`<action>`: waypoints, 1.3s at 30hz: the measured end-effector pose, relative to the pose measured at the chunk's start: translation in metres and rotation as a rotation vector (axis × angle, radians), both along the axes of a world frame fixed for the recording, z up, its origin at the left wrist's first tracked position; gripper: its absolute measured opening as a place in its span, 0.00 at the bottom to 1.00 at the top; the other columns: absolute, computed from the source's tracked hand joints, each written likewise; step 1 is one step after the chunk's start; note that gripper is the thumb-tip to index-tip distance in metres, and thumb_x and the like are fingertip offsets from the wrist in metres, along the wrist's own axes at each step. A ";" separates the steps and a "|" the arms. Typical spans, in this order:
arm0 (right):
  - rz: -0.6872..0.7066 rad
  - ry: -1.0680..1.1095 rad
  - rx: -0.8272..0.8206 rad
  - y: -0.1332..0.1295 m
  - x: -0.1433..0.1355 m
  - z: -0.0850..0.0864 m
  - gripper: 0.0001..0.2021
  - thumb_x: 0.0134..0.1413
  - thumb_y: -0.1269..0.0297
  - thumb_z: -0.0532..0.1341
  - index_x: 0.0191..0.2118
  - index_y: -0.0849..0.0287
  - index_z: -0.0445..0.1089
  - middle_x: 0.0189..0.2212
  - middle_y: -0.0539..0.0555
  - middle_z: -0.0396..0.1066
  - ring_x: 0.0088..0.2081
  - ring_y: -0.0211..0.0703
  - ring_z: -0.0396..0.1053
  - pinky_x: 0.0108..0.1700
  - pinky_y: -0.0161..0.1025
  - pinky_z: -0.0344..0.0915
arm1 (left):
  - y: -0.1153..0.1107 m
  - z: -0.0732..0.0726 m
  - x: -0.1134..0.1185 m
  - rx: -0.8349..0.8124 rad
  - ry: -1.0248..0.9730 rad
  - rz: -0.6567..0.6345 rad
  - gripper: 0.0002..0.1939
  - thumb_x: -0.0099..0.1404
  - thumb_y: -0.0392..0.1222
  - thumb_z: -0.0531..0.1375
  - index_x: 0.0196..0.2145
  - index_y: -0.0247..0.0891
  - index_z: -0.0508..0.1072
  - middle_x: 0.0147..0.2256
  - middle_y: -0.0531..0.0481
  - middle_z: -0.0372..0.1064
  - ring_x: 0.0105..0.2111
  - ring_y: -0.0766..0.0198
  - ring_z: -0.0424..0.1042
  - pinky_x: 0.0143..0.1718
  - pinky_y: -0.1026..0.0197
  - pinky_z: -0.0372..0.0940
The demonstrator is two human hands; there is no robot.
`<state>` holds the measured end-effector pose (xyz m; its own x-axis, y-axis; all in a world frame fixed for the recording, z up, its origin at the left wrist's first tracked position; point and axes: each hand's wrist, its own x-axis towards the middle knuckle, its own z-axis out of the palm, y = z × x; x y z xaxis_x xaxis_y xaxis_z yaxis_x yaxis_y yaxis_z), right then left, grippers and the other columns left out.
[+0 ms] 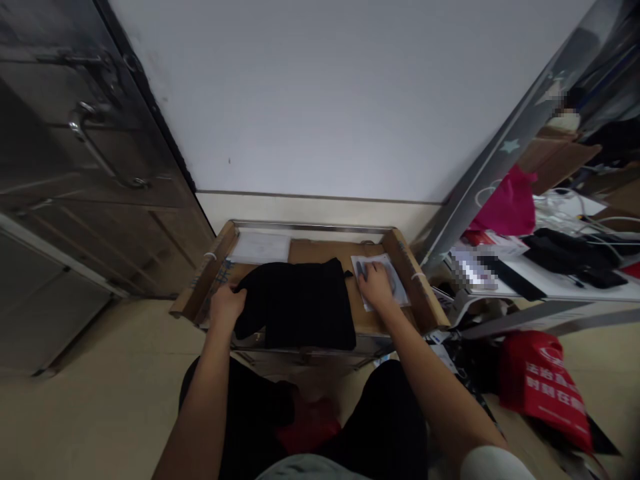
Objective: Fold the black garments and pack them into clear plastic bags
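Observation:
A folded black cloth item (310, 303) lies across the front of a cardboard-lined tray; what kind of item it is I cannot make out. At its left end my left hand (227, 307) is closed on the edge of the fabric. To the right of the cloth lies a clear plastic packet (400, 280) with something greyish inside. My right hand (376, 285) rests on this packet, fingers curled against it near its upper left part. A small black tab sticks out from the cloth's right edge, close to the packet.
White paper (261, 247) lies at the tray's back left. Cardboard tubes (420, 283) form the tray's sides. A metal door (100, 153) is at left, a white wall (325, 100) ahead. A cluttered white table (565, 287) and a red bag (543, 387) are at right.

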<state>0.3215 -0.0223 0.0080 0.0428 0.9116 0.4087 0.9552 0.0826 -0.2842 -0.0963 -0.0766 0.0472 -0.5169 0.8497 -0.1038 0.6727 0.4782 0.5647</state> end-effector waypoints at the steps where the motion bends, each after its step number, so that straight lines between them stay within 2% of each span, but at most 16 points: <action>1: 0.063 0.060 0.042 0.002 -0.004 0.003 0.20 0.59 0.69 0.54 0.56 0.65 0.68 0.59 0.69 0.67 0.65 0.58 0.59 0.67 0.58 0.53 | 0.000 0.001 -0.003 -0.035 -0.015 -0.021 0.16 0.59 0.44 0.62 0.44 0.36 0.76 0.46 0.34 0.77 0.49 0.43 0.75 0.48 0.52 0.66; 3: 0.227 0.173 0.111 0.006 -0.015 0.010 0.22 0.57 0.73 0.53 0.57 0.64 0.67 0.60 0.66 0.67 0.66 0.54 0.59 0.67 0.54 0.56 | 0.001 0.006 -0.005 -0.038 -0.045 -0.038 0.13 0.58 0.43 0.63 0.40 0.37 0.76 0.45 0.37 0.77 0.48 0.46 0.76 0.46 0.54 0.66; 6: 0.388 0.300 0.089 0.018 -0.037 0.021 0.25 0.55 0.72 0.55 0.60 0.59 0.66 0.60 0.62 0.69 0.64 0.51 0.63 0.67 0.54 0.58 | 0.003 0.020 0.008 0.094 -0.072 -0.086 0.09 0.56 0.41 0.63 0.37 0.39 0.76 0.40 0.42 0.78 0.42 0.52 0.76 0.42 0.57 0.65; 9: 0.400 0.333 -0.028 0.033 -0.059 0.027 0.25 0.56 0.72 0.57 0.60 0.58 0.67 0.58 0.61 0.71 0.63 0.51 0.65 0.67 0.53 0.58 | 0.007 0.034 0.033 0.250 -0.098 -0.198 0.06 0.55 0.39 0.62 0.33 0.40 0.75 0.33 0.48 0.76 0.36 0.56 0.74 0.38 0.58 0.64; 13: 0.378 0.271 -0.142 0.049 -0.073 0.028 0.26 0.53 0.77 0.58 0.59 0.59 0.69 0.56 0.61 0.72 0.60 0.51 0.67 0.66 0.52 0.58 | 0.015 0.045 0.075 0.338 -0.230 -0.321 0.04 0.52 0.36 0.62 0.30 0.39 0.74 0.29 0.50 0.73 0.32 0.60 0.72 0.36 0.59 0.64; 16: 0.382 0.200 -0.187 0.054 -0.073 0.024 0.26 0.51 0.79 0.57 0.57 0.61 0.70 0.55 0.62 0.72 0.59 0.49 0.68 0.65 0.50 0.60 | 0.016 0.048 0.101 0.256 -0.484 -0.471 0.07 0.53 0.37 0.64 0.32 0.37 0.75 0.28 0.50 0.73 0.30 0.61 0.73 0.36 0.58 0.67; 19: 0.390 0.168 -0.202 0.055 -0.069 0.022 0.25 0.50 0.81 0.56 0.55 0.64 0.71 0.54 0.63 0.73 0.57 0.49 0.69 0.64 0.48 0.61 | 0.018 0.045 0.108 0.154 -0.812 -0.661 0.12 0.56 0.41 0.64 0.38 0.35 0.76 0.32 0.46 0.76 0.33 0.59 0.76 0.38 0.56 0.70; 21: 0.386 0.153 -0.198 0.055 -0.067 0.021 0.24 0.50 0.82 0.55 0.52 0.64 0.72 0.53 0.62 0.73 0.56 0.48 0.68 0.63 0.47 0.61 | 0.025 0.039 0.099 0.223 -0.795 -0.634 0.11 0.58 0.43 0.63 0.38 0.35 0.77 0.34 0.45 0.77 0.36 0.59 0.76 0.42 0.56 0.70; 24: 0.358 0.119 -0.183 0.054 -0.065 0.020 0.21 0.51 0.81 0.55 0.49 0.63 0.74 0.49 0.61 0.74 0.54 0.48 0.68 0.61 0.46 0.61 | 0.042 0.024 0.077 0.354 -0.445 -0.330 0.07 0.56 0.41 0.62 0.33 0.36 0.75 0.33 0.47 0.76 0.37 0.58 0.75 0.43 0.57 0.68; 26: 0.344 0.111 -0.171 0.054 -0.064 0.020 0.18 0.52 0.81 0.55 0.46 0.62 0.75 0.47 0.60 0.74 0.52 0.48 0.67 0.60 0.46 0.62 | 0.055 0.014 0.066 0.288 -0.341 -0.208 0.09 0.55 0.40 0.63 0.34 0.36 0.74 0.33 0.45 0.75 0.36 0.58 0.74 0.41 0.58 0.67; 28: 0.345 0.132 -0.147 0.054 -0.063 0.022 0.16 0.52 0.80 0.56 0.43 0.60 0.76 0.44 0.59 0.74 0.50 0.49 0.68 0.59 0.47 0.63 | 0.065 0.009 0.062 0.208 -0.343 -0.165 0.14 0.54 0.43 0.66 0.38 0.35 0.72 0.35 0.43 0.76 0.36 0.57 0.74 0.38 0.59 0.66; 31: 0.358 0.227 -0.094 0.054 -0.061 0.027 0.14 0.51 0.79 0.57 0.39 0.58 0.76 0.41 0.56 0.74 0.47 0.48 0.69 0.56 0.46 0.65 | 0.076 0.011 0.066 0.153 -0.372 -0.164 0.24 0.52 0.48 0.69 0.43 0.34 0.71 0.33 0.44 0.75 0.34 0.57 0.74 0.33 0.60 0.64; 33: 0.368 0.302 -0.082 0.053 -0.057 0.033 0.14 0.50 0.78 0.57 0.36 0.57 0.76 0.39 0.55 0.75 0.45 0.46 0.71 0.55 0.45 0.67 | 0.082 0.017 0.070 0.070 -0.402 -0.221 0.23 0.51 0.50 0.70 0.41 0.34 0.72 0.26 0.48 0.72 0.28 0.59 0.72 0.29 0.61 0.61; 36: 0.394 0.383 -0.109 0.051 -0.052 0.045 0.13 0.49 0.78 0.58 0.35 0.57 0.77 0.38 0.53 0.76 0.43 0.45 0.73 0.53 0.44 0.68 | 0.091 0.024 0.076 -0.092 -0.424 -0.349 0.19 0.48 0.53 0.71 0.30 0.36 0.73 0.16 0.54 0.62 0.19 0.62 0.64 0.23 0.61 0.54; 39: 0.420 0.427 -0.144 0.047 -0.047 0.054 0.13 0.50 0.76 0.59 0.36 0.57 0.78 0.38 0.53 0.78 0.43 0.45 0.75 0.53 0.44 0.69 | 0.100 0.026 0.080 -0.114 -0.414 -0.427 0.18 0.45 0.51 0.72 0.20 0.37 0.70 0.13 0.55 0.58 0.17 0.64 0.60 0.22 0.61 0.51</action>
<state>0.2741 0.0249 0.0622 -0.1988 0.9309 0.3063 0.6490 0.3593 -0.6707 -0.0163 0.0229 0.0729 -0.0301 0.9449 -0.3259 0.5535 0.2873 0.7818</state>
